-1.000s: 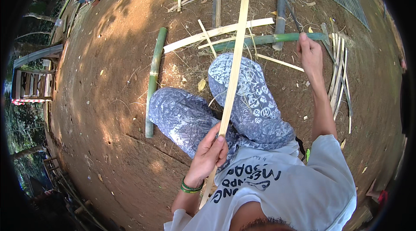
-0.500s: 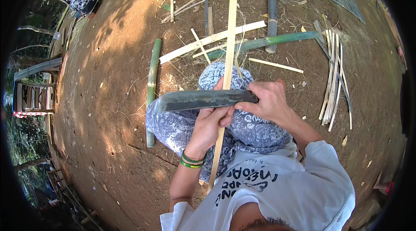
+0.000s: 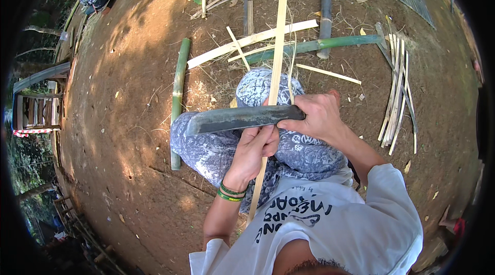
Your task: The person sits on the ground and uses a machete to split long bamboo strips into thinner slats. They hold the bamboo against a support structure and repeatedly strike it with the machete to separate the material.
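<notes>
Since a second ago, the right hand (image 3: 317, 118) has come back from the ground and is now clamped on a big dark knife (image 3: 242, 119). Left hand (image 3: 255, 148) squeezes a long bamboo strip (image 3: 276, 58), just under the blade, over the knees. On the dirt ground (image 3: 118, 94) lie a green bamboo pole (image 3: 178, 94) left and thin strips (image 3: 397, 94) right.

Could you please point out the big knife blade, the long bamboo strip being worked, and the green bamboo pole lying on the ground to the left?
knife blade (image 3: 242, 119), head view, middle of the dark blade.
bamboo strip (image 3: 279, 43), head view, upper stretch.
green bamboo pole (image 3: 178, 89), head view, mid-length.
</notes>
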The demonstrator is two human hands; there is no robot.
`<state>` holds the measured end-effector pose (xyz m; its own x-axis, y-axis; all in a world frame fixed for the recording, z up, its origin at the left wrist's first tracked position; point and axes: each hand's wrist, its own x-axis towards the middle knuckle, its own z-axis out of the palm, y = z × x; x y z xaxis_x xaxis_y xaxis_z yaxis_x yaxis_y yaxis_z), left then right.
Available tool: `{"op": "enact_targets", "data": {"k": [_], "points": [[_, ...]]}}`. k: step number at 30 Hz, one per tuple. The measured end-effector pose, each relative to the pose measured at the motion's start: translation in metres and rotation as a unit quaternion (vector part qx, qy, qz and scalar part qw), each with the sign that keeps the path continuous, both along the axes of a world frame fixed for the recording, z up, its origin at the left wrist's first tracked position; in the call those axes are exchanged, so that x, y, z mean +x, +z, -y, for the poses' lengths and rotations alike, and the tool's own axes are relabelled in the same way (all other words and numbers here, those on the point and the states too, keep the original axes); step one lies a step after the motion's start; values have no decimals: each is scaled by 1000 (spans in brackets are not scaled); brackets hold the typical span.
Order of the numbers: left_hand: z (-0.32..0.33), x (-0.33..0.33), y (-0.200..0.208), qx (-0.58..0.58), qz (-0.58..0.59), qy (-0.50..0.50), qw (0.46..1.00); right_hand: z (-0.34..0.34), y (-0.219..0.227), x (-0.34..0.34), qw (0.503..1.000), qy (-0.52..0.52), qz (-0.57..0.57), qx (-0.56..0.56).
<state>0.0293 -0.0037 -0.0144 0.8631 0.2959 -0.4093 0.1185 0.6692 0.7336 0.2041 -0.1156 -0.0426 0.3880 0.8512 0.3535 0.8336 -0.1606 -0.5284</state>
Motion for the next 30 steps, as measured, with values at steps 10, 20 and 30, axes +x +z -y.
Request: {"op": "enact_targets", "data": {"k": [10,20,30], "points": [[10,-26,7,42,-33,-7,999,3,-5,-6,998,-37,49,23],[22,-73,12,76,-45,-7,996,8,-17,3,997,-76,-2,14],[29,-106,20,-18,8,30,999,18,-2,90,956,-218,-184,61]]}}
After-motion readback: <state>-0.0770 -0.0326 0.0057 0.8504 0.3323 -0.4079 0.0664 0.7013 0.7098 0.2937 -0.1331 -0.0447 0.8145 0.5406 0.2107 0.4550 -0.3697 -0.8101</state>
